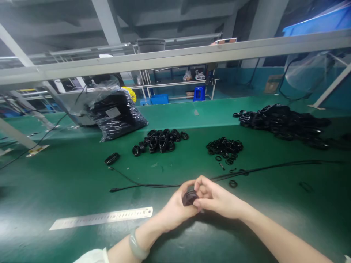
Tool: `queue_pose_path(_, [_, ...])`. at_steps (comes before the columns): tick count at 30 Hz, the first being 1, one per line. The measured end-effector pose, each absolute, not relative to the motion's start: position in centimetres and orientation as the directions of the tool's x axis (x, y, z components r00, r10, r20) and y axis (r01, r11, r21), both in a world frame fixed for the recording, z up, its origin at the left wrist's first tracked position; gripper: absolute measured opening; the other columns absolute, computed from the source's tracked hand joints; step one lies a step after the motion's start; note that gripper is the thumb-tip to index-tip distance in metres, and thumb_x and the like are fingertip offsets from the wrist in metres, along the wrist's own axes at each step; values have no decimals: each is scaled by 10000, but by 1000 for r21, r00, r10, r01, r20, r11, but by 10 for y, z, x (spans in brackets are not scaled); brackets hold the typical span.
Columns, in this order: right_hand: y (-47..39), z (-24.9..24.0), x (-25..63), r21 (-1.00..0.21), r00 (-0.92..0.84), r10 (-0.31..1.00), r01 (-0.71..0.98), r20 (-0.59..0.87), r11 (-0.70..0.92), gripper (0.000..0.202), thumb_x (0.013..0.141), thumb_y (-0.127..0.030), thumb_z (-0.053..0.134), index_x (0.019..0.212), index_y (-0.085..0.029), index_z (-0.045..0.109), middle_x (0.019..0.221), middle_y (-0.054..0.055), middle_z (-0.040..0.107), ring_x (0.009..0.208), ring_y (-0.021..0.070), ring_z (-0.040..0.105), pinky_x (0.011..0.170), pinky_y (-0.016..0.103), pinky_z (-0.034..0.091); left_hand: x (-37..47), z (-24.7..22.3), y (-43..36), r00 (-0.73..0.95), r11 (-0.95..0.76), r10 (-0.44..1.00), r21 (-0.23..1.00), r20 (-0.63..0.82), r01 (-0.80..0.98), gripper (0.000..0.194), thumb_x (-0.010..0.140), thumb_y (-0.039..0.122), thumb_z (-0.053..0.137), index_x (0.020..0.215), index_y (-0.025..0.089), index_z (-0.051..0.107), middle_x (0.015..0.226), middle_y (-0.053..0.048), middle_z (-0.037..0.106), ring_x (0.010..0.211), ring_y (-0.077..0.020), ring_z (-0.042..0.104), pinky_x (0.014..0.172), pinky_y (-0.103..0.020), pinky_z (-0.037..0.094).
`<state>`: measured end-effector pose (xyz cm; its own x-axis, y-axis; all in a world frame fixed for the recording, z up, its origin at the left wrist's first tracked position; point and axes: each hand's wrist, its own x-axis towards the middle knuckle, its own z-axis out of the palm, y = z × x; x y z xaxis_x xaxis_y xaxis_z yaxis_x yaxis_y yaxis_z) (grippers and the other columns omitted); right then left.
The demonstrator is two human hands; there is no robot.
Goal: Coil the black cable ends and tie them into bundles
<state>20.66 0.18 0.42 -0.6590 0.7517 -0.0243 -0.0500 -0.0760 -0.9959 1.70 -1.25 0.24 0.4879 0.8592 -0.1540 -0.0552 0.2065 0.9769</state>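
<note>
Close to the front of the table, a small black coil (189, 197) with ridged sides sits between my two hands. My left hand (175, 206) is curled around it from the left. From the right, the fingers of my right hand (210, 193) are bent in and pinch its edge. Just behind the hands lies a long black cable (161, 186), with connector ends on the left. A steel ruler (102, 218) rests flat to the left of my left forearm. Loose black loops (233, 183) lie beyond my right hand.
Bundled black coils (161, 140) stand mid-table. A heap of small black rings (225, 148) is right of them, and a larger pile of coiled black cables (282, 120) lies at far right. A plastic bag (117, 113) stands back left. A shelf beam (175, 58) crosses above.
</note>
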Motion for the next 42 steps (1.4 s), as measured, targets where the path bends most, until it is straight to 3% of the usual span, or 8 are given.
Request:
queue_pose_path(5, [1,3,201,-999,-534,844,-32,49,37,259,992,-469,489,952,-215,456,765,-38,538,605,83,456,550,213,342,12,6,-9,559,355,805,915,-196,-191,832,704,338,826,1407,231,395,744,63,524,407,-4,351,360,-157,214])
queue_pose_path(12, [2,-11,190,-935,-409,896,-217,-176,-282,361,828,-469,689,1023,-220,515,922,-30,609,417,11,327,453,207,264,5,4,-10,510,292,812,954,-284,67,1049,718,259,818,1538,219,165,727,65,545,484,-35,410,446,-179,320])
queue_pose_path(17, [2,-6,194,-989,-453,890,-91,-60,-113,402,879,-525,628,1119,-203,616,788,-12,647,435,50,418,487,225,322,2,8,-11,565,192,797,977,-212,95,794,721,143,772,1412,198,385,822,21,586,689,-99,519,581,-214,413])
queue_pose_path(23, [8,-5,201,-999,-426,904,2,-44,-48,378,859,-464,633,1107,-186,699,800,25,702,429,64,454,477,233,370,-5,11,-7,712,524,644,840,-280,-143,497,765,219,774,1212,192,559,1190,-91,590,1046,-217,667,970,-414,496])
queue_pose_path(28, [5,-4,204,-996,-356,930,-46,86,74,254,883,-364,608,1070,-245,734,1244,75,626,526,66,551,539,271,497,-3,8,-5,616,508,707,855,-347,-101,573,710,247,841,1192,169,542,1173,-106,608,932,-250,733,824,-342,557])
queue_pose_path(32, [2,-6,202,-989,-411,901,-20,140,145,249,880,-398,669,1071,-252,737,1204,84,588,709,129,615,574,267,534,-1,6,-4,643,501,700,856,-311,-132,612,669,207,869,1185,171,540,1180,-124,643,981,-280,724,791,-331,568])
queue_pose_path(38, [5,-2,207,-930,-369,887,130,278,345,224,944,-350,576,1078,-243,721,1154,88,560,1023,216,595,809,332,547,-5,8,0,602,550,744,776,-288,-309,319,900,322,647,1138,128,560,1140,-162,674,1069,-329,694,907,-444,539])
queue_pose_path(42, [4,0,208,-896,-357,885,213,300,390,165,928,-309,580,991,-230,710,1016,61,520,932,194,585,784,323,521,-4,4,0,616,513,750,799,-240,-313,416,823,244,743,1182,175,546,1131,-104,646,1031,-283,700,863,-421,553])
